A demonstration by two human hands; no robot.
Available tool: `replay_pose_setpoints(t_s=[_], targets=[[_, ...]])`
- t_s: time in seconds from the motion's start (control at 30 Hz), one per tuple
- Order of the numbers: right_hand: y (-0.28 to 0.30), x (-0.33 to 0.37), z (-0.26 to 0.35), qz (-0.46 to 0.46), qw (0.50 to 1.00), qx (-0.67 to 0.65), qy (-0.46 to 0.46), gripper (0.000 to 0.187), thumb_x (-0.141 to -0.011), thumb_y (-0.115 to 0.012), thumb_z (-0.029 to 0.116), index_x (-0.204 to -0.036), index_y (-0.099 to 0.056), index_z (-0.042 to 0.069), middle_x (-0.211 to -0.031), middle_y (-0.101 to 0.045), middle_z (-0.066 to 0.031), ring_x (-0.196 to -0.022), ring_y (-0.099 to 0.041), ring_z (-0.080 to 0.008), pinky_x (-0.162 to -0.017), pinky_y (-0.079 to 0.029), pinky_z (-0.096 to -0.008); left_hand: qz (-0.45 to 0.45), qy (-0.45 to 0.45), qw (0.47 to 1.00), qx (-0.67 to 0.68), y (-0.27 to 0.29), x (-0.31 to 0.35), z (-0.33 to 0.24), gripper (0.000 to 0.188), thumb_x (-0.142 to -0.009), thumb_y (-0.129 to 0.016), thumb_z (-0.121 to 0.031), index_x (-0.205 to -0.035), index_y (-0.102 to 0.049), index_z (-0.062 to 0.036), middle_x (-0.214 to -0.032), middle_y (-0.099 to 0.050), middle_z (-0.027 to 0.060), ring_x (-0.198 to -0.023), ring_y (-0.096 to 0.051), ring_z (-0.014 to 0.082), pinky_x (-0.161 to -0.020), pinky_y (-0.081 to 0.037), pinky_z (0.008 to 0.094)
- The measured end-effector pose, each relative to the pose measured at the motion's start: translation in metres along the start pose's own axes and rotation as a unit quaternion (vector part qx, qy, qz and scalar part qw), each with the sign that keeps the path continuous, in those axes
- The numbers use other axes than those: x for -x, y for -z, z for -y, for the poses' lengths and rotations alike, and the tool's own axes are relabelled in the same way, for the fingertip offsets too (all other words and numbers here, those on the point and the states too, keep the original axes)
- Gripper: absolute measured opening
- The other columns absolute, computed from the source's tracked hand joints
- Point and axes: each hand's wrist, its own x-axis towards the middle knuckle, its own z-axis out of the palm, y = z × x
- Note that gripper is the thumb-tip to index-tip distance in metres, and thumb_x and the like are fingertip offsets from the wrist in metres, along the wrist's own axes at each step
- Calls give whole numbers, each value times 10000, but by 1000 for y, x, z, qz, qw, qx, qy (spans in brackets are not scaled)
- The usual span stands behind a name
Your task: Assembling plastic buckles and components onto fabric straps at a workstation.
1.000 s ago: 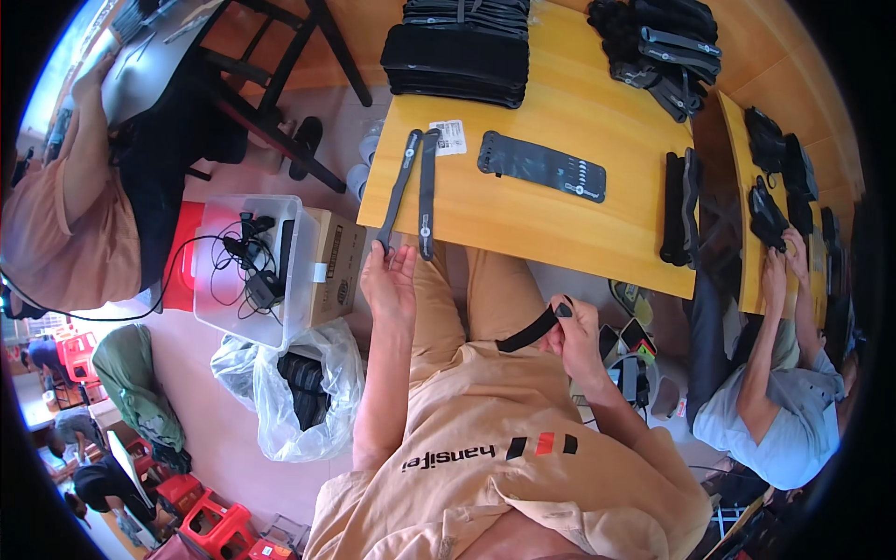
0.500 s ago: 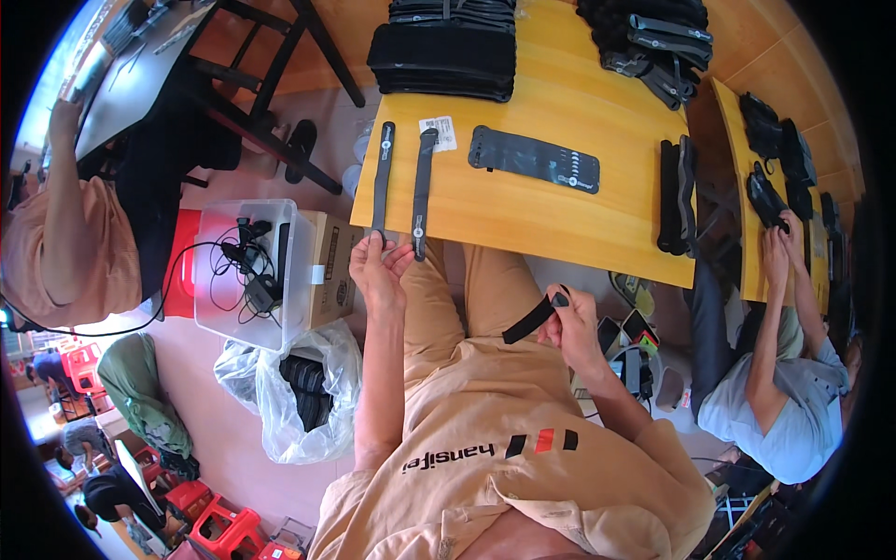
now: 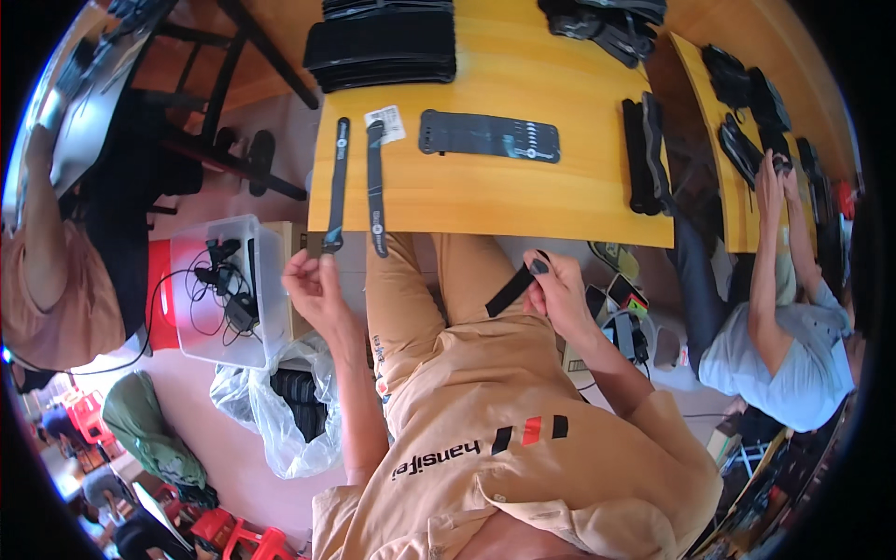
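My right hand is closed on a short black strap, which hangs down to the left over my lap; a dark rounded piece shows at the fingers. My left hand is just below the table's front edge, fingers loosely curled and apart, with nothing visible in it. It is nearest the lower end of a long dark grey strap on the table. A second grey strap lies beside it, its end over the edge. To their right is a flat dark panel with a row of slots.
A white label lies by the straps. Black folded pieces are stacked at the back left; more dark straps lie along the right edge. A clear bin with cables and a plastic bag stand left. Co-workers sit on both sides.
My left hand has come away from the grey strap ends and moved left and down. The right hand keeps the black strap. The whole view has shifted, moving the table left and up.
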Motion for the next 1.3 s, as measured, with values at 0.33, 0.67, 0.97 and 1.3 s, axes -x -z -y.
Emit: replay_pose_setpoints(t_s=[0.33,0.67,0.97,1.3], targets=[[-20,-6,35,73,934,243,252,273,-663,-515,-54,-929,-546,-3,-791,-549,-81,-694,-531,-177,-608,-430,-276,434,-301,834,-159,-61,81,-17,280,-803,-629,-100,-1059,-552,-18,-831,-550,81,-631,-563,143,-544,-462,287],[39,-36,24,247,968,32,-29,131,-827,-620,94,-919,-611,2,-729,-548,34,-636,-457,-16,-569,-377,-175,526,84,846,21,-92,48,-53,425,-958,-387,-367,-1045,-573,5,-901,-544,67,-663,-524,87,-584,-448,214],[70,-62,27,131,989,61,-2,87,-808,-628,21,-884,-614,-20,-768,-630,-23,-603,-538,-25,-494,-408,-151,510,192,838,-11,-107,-2,-41,145,-802,-635,-19,-944,-635,9,-675,-611,29,-526,-573,71,-485,-491,186],[87,-87,27,101,995,-5,-2,134,-825,-595,27,-939,-601,-43,-739,-621,-70,-569,-591,-111,-511,-490,-205,485,153,859,-58,-123,-30,-43,169,-837,-572,-6,-999,-593,38,-771,-622,64,-656,-624,113,-607,-524,212]])
